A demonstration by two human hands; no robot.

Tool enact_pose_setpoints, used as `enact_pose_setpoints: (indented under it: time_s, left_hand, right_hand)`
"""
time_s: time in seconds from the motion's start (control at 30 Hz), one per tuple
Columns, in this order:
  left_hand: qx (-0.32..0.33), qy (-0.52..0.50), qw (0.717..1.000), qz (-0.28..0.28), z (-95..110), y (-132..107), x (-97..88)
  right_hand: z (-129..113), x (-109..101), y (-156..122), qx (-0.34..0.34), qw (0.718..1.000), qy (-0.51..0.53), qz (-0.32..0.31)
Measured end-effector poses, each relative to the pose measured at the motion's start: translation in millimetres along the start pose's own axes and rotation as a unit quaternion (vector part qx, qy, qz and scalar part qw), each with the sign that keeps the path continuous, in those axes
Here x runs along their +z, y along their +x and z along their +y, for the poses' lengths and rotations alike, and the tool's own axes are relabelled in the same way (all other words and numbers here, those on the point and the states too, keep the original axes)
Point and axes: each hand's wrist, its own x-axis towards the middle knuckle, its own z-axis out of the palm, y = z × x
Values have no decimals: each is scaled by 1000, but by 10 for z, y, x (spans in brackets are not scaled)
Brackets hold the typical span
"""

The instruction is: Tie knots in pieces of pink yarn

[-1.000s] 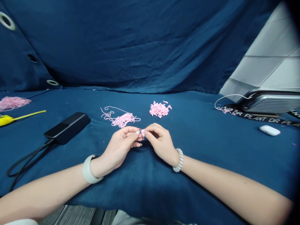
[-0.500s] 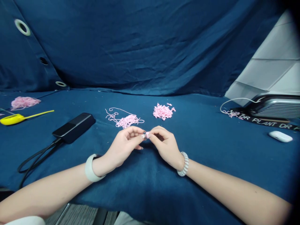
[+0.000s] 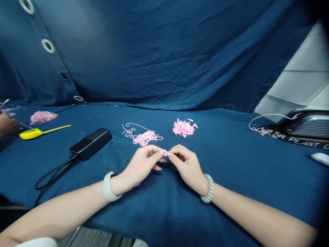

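**Pink yarn scrap [image 3: 163, 153] pinched between left hand [image 3: 138, 168] and right hand [image 3: 187, 168]**

The scrap is too small for a full grip, so only the fingertips reach it. The left thumb and forefinger close on it from one side, the right thumb and forefinger from the other, and the tips nearly meet around it. The remaining fingers curl loosely apart, clear of the work. Both wrists stay raised, holding the scrap just above the blue cloth [image 3: 156, 209].

Just beyond the scrap lie a tangled pink strand [image 3: 142, 138] and, further right, a heap of short pink bits [image 3: 183, 128]. To its left, well apart, sit a black power bank [image 3: 90, 144] with its black cable [image 3: 53, 178], then a yellow tool [image 3: 31, 133] and a pink yarn bundle [image 3: 42, 117]. At the far left edge, a co-worker's hand [image 3: 7, 125] is near the yellow tool. Far to the right of the scrap are a silver case [image 3: 307, 125] and a white earbud case [image 3: 320, 159].
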Motion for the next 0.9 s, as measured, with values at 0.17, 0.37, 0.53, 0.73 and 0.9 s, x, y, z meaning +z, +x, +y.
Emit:
enact_pose_setpoints:
  time_s: [0.17, 0.37, 0.53, 0.73, 0.9]
  left_hand:
    - [-11, -11, 1000, 10, -17, -1, 3]
    - [-9, 13, 999, 33, -16, 15, 0]
    - [-7, 37, 999, 23, -23, 38, 17]
    - [29, 63, 997, -26, -125, 176, -28]
    - [17, 52, 995, -80, -188, 327, -131]
  right_hand:
    - [-11, -3, 5, 11, 1000, 4, -1]
    - [43, 17, 9, 71, 990, 120, -13]
    - [9, 52, 47, 74, 995, 54, -46]
    - [113, 2, 112, 87, 994, 12, -57]
    - [196, -35, 128, 143, 987, 21, -68]
